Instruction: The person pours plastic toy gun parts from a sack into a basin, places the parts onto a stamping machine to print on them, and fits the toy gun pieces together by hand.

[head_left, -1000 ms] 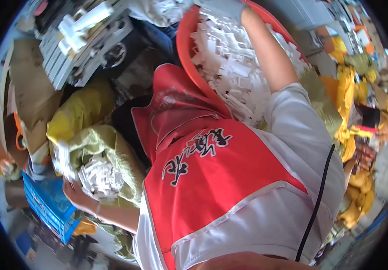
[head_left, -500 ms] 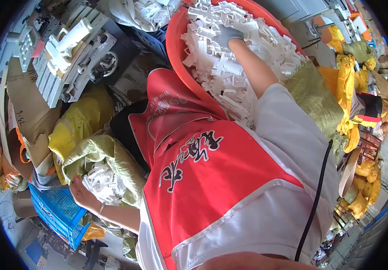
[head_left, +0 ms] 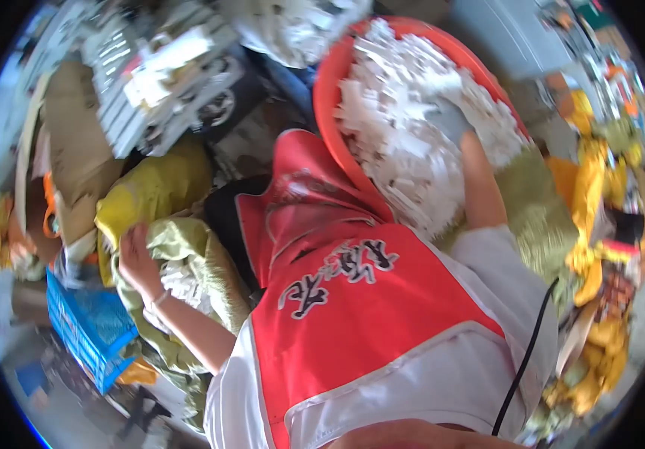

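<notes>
Our right fingers, in a grey glove [head_left: 448,121], reach into the white plastic pieces [head_left: 405,146] filling the red tub [head_left: 325,101]; blur hides their spread and any grip. Our left hand [head_left: 140,266] has risen to the upper edge of the green woven sack [head_left: 223,273], beside the yellow sack [head_left: 165,178], leaving more white pieces [head_left: 180,283] exposed below. Its fingers look loosely bent; we cannot tell whether they hold anything.
</notes>
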The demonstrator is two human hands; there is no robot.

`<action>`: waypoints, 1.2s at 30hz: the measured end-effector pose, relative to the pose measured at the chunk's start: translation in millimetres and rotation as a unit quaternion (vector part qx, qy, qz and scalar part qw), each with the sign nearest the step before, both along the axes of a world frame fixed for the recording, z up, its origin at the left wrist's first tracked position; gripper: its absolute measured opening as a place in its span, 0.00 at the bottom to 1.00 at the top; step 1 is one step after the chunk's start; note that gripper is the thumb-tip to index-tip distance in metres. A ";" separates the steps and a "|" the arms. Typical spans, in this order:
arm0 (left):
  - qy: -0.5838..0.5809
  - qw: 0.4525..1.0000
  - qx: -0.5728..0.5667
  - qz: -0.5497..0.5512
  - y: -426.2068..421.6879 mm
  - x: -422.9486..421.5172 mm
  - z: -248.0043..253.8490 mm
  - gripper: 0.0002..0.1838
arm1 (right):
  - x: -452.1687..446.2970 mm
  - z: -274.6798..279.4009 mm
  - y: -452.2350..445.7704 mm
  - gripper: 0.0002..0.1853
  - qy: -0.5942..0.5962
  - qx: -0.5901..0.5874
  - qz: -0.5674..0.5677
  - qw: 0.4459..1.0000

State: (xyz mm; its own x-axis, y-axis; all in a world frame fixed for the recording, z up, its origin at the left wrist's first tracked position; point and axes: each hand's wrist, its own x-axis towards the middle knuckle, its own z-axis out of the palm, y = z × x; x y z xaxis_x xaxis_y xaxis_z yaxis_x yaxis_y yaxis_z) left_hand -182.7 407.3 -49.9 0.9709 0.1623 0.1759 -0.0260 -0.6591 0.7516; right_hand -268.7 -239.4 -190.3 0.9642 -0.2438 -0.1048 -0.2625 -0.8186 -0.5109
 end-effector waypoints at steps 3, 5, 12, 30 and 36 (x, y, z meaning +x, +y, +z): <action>-0.077 0.994 -0.032 -0.065 -37.6 32.2 27.7 0.10 | 18.7 13.9 25.6 0.19 -0.031 0.255 -0.093 0.962; -0.114 0.991 0.020 -0.067 -64.4 54.9 51.3 0.09 | 35.7 36.0 48.8 0.18 -0.083 0.324 -0.087 0.938; -0.194 0.949 0.152 -0.197 -117.3 138.1 75.1 0.19 | 77.9 94.1 106.1 0.19 -0.176 0.436 -0.052 0.881; -0.159 0.981 -0.110 -0.011 6.9 59.0 32.0 0.13 | 247.1 228.5 282.3 0.19 -0.070 0.238 0.355 0.901; -0.186 0.980 0.003 0.067 28.0 32.0 12.9 0.10 | 208.7 245.3 256.1 0.17 -0.183 0.292 0.373 0.862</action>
